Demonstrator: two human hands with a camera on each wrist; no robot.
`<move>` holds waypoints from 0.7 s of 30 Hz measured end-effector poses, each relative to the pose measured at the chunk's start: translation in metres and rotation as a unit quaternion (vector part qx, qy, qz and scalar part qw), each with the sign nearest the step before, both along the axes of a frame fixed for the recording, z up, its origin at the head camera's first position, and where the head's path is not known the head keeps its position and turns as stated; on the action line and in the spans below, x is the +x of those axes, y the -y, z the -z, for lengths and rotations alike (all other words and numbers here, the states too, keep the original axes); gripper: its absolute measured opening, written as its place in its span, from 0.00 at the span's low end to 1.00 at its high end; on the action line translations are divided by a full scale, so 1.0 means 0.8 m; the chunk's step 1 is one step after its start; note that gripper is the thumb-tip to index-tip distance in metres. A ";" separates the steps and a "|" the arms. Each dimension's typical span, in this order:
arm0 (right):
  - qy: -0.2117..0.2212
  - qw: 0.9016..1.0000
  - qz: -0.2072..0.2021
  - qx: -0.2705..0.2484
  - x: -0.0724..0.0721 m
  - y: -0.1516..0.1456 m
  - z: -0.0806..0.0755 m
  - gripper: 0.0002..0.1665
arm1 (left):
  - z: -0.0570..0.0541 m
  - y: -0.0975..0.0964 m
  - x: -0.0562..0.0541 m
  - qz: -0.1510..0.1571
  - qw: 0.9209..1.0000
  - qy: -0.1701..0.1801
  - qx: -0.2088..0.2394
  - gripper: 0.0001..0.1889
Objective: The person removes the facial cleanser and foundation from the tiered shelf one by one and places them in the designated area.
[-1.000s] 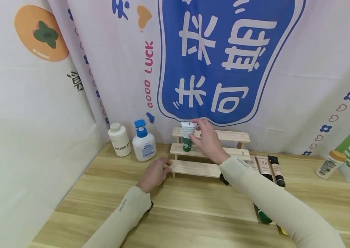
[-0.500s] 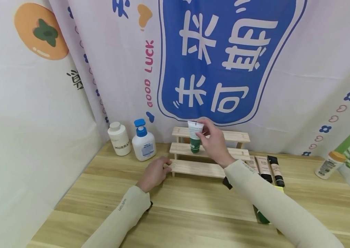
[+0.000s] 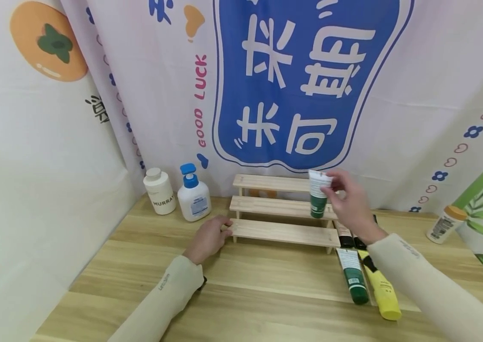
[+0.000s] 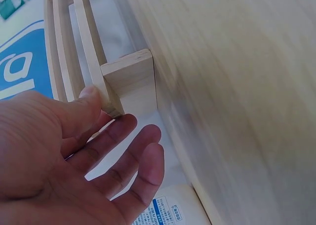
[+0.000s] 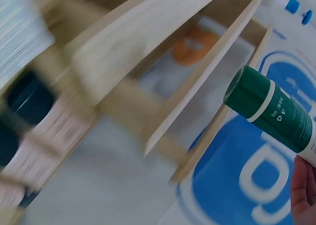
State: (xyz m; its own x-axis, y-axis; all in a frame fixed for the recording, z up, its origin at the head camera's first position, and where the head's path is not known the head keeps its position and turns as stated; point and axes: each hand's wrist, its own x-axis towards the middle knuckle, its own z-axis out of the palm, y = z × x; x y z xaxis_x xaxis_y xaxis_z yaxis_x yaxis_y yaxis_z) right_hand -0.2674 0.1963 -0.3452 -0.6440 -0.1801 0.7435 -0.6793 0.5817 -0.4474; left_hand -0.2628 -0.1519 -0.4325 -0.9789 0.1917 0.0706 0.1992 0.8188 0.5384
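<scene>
A three-step wooden display rack stands at the back of the table against the curtain. My left hand pinches the left end of its lowest step; in the left wrist view the thumb lies on the plank and the other fingers spread below. My right hand holds a white and green squeeze tube by its white crimped end, green cap down, in front of the rack's right side. In the right wrist view the tube's green cap points toward the steps, and only a few fingers show.
Left of the rack stand a white bottle and a blue-topped pump bottle. To its right lie beige tubes with black caps, another green-and-white tube and a yellow tube. An orange-lidded bottle stands far right.
My right hand has moved the green-and-white tube rightward along the rack, from the left part of the steps to their right end. The left hand has kept its place on the rack.
</scene>
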 end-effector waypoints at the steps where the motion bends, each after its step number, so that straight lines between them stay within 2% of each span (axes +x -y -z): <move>1: -0.001 1.000 0.009 0.004 0.005 -0.011 0.000 0.21 | -0.001 0.000 0.000 0.000 1.000 -0.001 0.000 0.12; 6: -0.011 0.998 0.059 0.027 0.033 -0.060 0.003 0.26 | -0.001 -0.001 -0.001 -0.003 1.000 0.002 0.004 0.12; 9: -0.017 0.994 0.099 0.035 0.058 -0.084 0.007 0.27 | 0.000 -0.001 -0.001 0.000 1.000 0.003 0.004 0.12; 11: -0.004 0.991 0.126 0.034 0.075 -0.099 0.007 0.26 | 0.000 -0.001 -0.002 0.001 1.000 0.002 0.003 0.12; 16: 0.072 0.981 0.169 0.063 0.108 -0.140 0.010 0.24 | -0.001 -0.001 -0.003 -0.002 1.000 0.001 0.004 0.12; 19: 0.126 0.973 0.161 0.105 0.118 -0.166 0.017 0.23 | 0.000 0.000 -0.003 -0.002 1.000 -0.001 0.003 0.12; 21: 0.169 0.965 0.150 0.133 0.121 -0.181 0.023 0.22 | 0.001 0.000 -0.003 -0.001 1.000 -0.002 0.000 0.12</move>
